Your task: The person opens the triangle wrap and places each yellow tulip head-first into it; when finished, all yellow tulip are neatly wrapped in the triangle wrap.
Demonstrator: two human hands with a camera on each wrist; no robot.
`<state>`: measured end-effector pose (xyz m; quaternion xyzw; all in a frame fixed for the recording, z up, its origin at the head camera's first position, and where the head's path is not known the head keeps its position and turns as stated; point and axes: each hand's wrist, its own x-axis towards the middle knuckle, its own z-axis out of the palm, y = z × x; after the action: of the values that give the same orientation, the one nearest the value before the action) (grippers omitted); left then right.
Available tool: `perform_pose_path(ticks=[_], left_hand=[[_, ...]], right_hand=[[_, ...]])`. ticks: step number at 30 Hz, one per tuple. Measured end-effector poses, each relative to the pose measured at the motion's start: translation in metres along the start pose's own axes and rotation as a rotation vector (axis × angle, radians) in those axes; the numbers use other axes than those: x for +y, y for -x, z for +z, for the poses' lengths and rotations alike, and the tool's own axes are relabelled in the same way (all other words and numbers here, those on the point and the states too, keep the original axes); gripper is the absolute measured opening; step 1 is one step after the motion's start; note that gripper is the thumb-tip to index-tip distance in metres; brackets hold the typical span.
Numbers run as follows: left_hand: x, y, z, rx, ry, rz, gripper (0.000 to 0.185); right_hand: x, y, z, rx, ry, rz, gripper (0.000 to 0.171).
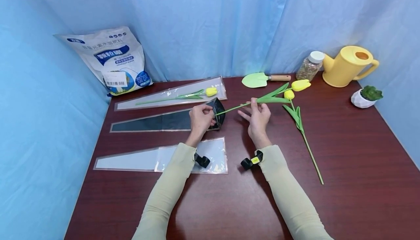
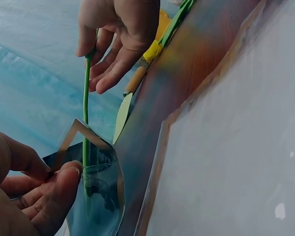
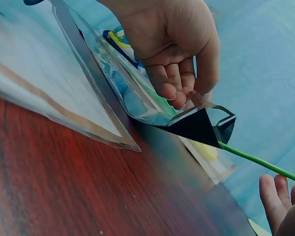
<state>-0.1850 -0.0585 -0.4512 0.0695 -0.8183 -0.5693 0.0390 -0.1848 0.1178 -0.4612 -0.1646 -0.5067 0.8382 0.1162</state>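
Observation:
My left hand pinches the raised mouth of a black plastic sleeve that lies flat on the table; the pinch shows close up in the left wrist view. My right hand holds the green stem of a yellow tulip between thumb and fingers. The stem's cut end sits just inside the sleeve mouth. In the right wrist view the left hand lifts the sleeve's dark opening and the stem runs into it.
A second tulip lies loose to the right. Behind is a clear sleeve with a tulip in it, in front an empty clear one. Fertiliser bag, trowel, jar, watering can and small potted plant line the back.

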Motion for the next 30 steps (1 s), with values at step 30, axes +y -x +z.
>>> perform_pose_path(ticks=[30], left_hand=[[0.0007, -0.0012, -0.0031, 0.03, 0.049, 0.065, 0.02]], right_hand=[[0.0048, 0.003, 0.0017, -0.05, 0.039, 0.033, 0.02]])
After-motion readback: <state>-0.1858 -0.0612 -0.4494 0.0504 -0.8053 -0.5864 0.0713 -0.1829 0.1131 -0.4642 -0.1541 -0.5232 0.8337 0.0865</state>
